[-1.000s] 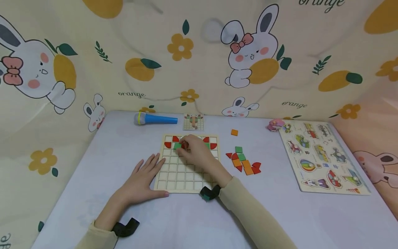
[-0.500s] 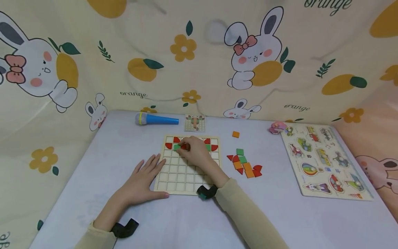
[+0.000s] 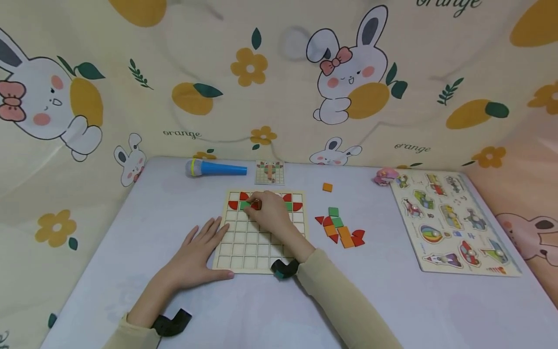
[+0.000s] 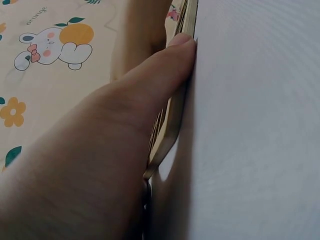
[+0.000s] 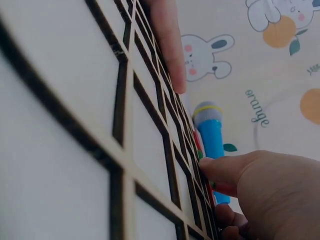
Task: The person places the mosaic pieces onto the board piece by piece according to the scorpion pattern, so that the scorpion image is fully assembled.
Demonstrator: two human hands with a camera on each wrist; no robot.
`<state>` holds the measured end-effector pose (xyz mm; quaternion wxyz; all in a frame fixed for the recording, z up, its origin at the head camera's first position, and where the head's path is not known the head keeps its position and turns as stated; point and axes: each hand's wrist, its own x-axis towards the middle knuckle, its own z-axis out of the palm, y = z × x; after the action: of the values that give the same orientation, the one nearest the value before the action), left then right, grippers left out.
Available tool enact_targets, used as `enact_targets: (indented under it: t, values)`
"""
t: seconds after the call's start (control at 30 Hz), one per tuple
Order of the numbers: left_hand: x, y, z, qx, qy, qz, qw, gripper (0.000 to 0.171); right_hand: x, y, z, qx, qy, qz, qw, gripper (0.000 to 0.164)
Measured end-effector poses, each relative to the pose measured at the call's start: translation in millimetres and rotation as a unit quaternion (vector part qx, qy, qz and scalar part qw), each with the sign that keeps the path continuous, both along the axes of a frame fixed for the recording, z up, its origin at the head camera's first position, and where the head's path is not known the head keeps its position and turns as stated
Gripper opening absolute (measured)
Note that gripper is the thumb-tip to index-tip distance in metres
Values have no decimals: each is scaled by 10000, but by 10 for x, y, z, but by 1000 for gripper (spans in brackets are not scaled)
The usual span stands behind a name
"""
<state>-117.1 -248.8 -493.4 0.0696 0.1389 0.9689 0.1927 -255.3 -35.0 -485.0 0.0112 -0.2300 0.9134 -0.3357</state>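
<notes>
A wooden grid board (image 3: 244, 249) lies flat on the table. My left hand (image 3: 196, 254) rests at its left side with straight, spread fingers; its thumb (image 4: 182, 47) lies along the near edge in the left wrist view. My right hand (image 3: 274, 213) reaches over the upper rows and pinches a red piece (image 3: 255, 205) between thumb and fingers, right beside a green square (image 3: 244, 205). In the right wrist view the red piece (image 5: 225, 189) is partly hidden by the thumb. Red quarter-round pieces (image 3: 233, 205) sit in upper cells at both sides.
Loose orange, green and red pieces (image 3: 344, 235) lie right of the board, with one orange square (image 3: 327, 187) farther back. A pattern card (image 3: 269, 173) and toy microphone (image 3: 222, 168) are behind. At right are a picture puzzle board (image 3: 453, 223) and pink toy (image 3: 385, 176).
The right wrist has shifted slightly left while its fingers stay at the same cells. The left hand stays in place at the board, and the head view has moved a little.
</notes>
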Motion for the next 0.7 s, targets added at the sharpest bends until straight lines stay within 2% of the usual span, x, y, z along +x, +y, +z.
enact_targets:
  t: [0.33,0.5,0.6,0.7]
  values:
    - [8,-10,29,22,49,24,10000,121,15,35,29,-193,227,306,9991,25]
    - [3,-10,28,21,20,15,10000,121,-2,65,48,-288,12,403,9988,32]
    - [3,-10,11,41,2,21,10000,121,-36,121,131,-424,-266,734,9960,34]
    - [3,-3,-16,77,2,19,10000,121,-91,269,301,-614,-442,1023,9919,33]
